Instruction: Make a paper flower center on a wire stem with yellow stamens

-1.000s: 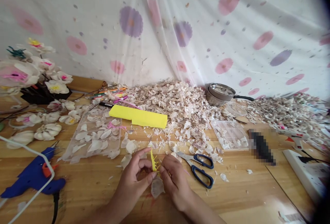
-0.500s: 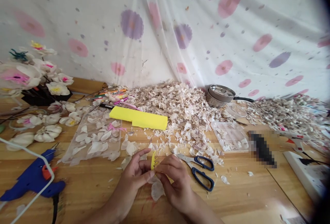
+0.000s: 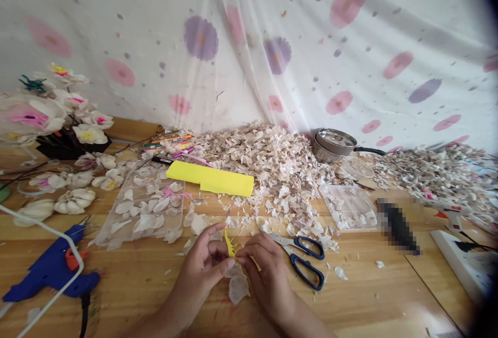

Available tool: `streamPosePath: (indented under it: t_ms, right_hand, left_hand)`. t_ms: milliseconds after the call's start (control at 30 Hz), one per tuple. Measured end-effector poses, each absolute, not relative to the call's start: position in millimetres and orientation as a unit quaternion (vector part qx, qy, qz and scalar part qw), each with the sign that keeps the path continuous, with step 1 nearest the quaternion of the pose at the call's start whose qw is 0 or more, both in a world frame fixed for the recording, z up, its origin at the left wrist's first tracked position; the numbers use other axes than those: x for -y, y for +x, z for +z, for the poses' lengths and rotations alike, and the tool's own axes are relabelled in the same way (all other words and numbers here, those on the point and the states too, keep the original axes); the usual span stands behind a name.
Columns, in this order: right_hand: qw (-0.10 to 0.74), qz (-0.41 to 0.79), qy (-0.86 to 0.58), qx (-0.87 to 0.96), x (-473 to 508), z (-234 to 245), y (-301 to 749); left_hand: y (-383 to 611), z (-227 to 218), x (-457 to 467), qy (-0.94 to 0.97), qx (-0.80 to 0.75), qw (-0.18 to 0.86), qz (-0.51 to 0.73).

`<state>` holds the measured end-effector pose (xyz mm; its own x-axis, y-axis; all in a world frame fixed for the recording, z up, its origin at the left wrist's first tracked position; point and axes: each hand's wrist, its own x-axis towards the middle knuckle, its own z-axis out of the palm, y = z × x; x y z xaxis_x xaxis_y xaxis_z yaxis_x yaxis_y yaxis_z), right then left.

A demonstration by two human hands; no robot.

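A small fringed strip of yellow paper (image 3: 230, 244) stands upright between my two hands. My left hand (image 3: 208, 263) pinches its lower end between thumb and fingers, with the index finger raised. From the other side my right hand (image 3: 264, 265) pinches at the strip's base, its fingers curled together. Below the fingertips a pale, thin petal (image 3: 238, 287) lies on the wooden table (image 3: 210, 312). Blue-handled scissors (image 3: 307, 263) rest just right of my right hand. Beyond both hands lies a folded yellow sheet (image 3: 210, 178).
A blue glue gun (image 3: 50, 270) with a pale cord lies at left, below white handmade flowers (image 3: 73, 200). A clear tray (image 3: 116, 229) holds loose petals. Dried petals (image 3: 264, 162) are heaped at the back beside metal pans (image 3: 334, 143). A white power strip (image 3: 459, 260) is at right.
The fringed yellow strip now leans more to the left, with its fringe more spread to the right. Both hands keep nearly the same place. The whole view has shifted slightly.
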<state>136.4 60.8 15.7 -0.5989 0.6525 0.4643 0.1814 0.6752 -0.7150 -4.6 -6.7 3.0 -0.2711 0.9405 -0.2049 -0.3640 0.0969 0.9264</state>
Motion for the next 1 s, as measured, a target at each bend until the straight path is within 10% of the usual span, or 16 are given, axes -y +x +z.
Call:
streamPosePath:
  t_ms: [533, 767, 1000]
  right_hand:
    - [0.307, 0.247, -0.267, 0.879, -58.7, 17.0, 139.5]
    - [0.282, 0.461, -0.327, 0.775, -56.4, 10.8, 135.6]
    - [0.381, 0.378, -0.271, 0.799, -59.3, 18.9, 142.9]
  left_hand:
    - [0.7, 2.4, 11.9, 0.366, -0.555, 0.489, 0.565]
    - [1.1, 7.1, 14.8, 0.39, -0.588, 0.434, 0.56]
    - [-3.1, 3.4, 6.2, 0.263, -0.514, 0.552, 0.602]
